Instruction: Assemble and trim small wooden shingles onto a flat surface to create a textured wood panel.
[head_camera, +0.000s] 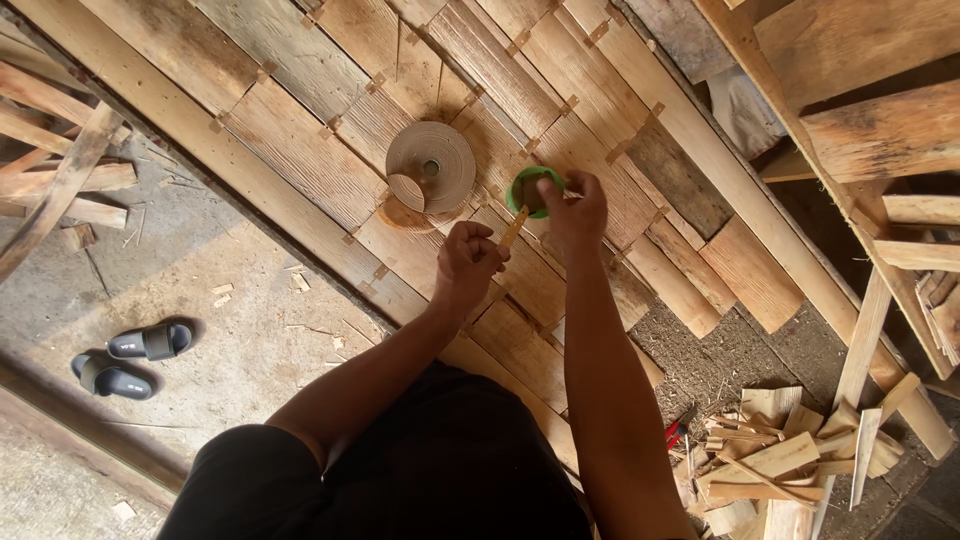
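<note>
Fingers of the left hand (468, 262) pinch a thin, light, stiff stick (513, 229); the right hand (572, 212) grips a green cup (528, 190) by its rim.

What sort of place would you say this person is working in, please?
Probably a rough woodworking shed or yard. Thin pale wooden veneer sheets, joined by small tape strips, cover the floor; a round roll of brown paper tape lies on them, and wooden offcuts are piled on the bare dusty ground.
</note>
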